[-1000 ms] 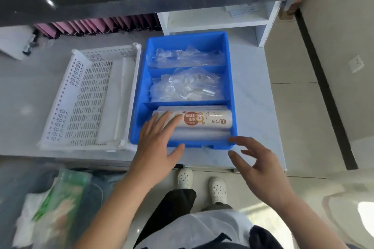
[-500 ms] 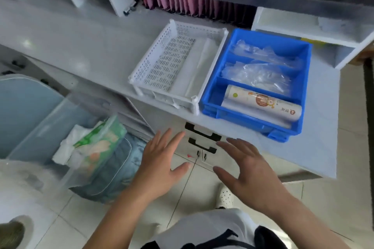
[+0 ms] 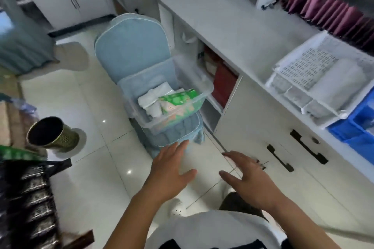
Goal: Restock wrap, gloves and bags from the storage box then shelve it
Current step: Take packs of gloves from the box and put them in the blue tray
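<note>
Head view, left hand [image 3: 169, 170] flat with fingers spread, holding nothing, right hand [image 3: 245, 178] beside it, also spread and empty, clear storage box [image 3: 168, 95] on a blue chair [image 3: 129, 50] just ahead of the left fingertips, white basket [image 3: 315, 79] and blue bin [image 3: 356, 127] up on the counter [image 3: 232, 26] far right of the right hand.

Your left hand [image 3: 170, 170] and right hand [image 3: 245, 178] are bare, as are both forearms up to the frame's lower edge: no gloves, rings, watch or sleeves show. You wear a white top [image 3: 212, 228] with a dark band or print, possibly a strap, along its lower edge. Beneath it lie dark trousers [image 3: 235, 202] and one white perforated clog [image 3: 178, 209].
</note>
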A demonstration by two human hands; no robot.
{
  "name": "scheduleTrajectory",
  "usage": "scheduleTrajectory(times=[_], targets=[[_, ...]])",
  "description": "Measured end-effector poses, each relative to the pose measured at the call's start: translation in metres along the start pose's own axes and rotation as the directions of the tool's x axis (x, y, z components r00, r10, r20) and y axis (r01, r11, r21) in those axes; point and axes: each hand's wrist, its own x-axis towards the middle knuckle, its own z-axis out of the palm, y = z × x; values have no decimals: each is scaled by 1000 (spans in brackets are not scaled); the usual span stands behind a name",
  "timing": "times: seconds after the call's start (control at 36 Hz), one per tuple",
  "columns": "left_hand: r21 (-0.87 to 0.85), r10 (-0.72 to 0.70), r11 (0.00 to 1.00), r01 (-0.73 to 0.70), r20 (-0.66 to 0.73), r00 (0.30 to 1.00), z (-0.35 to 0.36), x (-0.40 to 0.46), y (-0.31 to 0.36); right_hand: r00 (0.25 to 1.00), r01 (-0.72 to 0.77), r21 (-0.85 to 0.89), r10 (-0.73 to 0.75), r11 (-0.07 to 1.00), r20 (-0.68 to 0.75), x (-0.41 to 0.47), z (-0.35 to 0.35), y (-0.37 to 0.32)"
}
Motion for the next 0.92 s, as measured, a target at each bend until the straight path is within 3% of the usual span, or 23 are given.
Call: scheduleTrajectory(times=[0.17,0.33,0.53,0.67,0.81,0.92], targets=[[-143,-90,986,82,-50,995,-20,1,-41,998,56,11,-56,998,8,44,3,-45],[-224,-223,951,215,-14,975,-36,21,-75,993,87,48,-91,995,71,108,10,-72],[-193,-400,904,383,-61,914,-102,86,-112,983,150,120,-161,981,91,230,5,-105],[-141,-449,887,440,-40,893,-156,151,-128,985,138,208,-156,968,73,321,-11,-126],[34,-483,874,485,-45,874,-188,225,-147,976,134,130,-154,982,157,394,-18,-131],[81,-481,872,483,-52,875,-198,280,-166,953,141,-14,-132,990,272,440,-17,-128]])
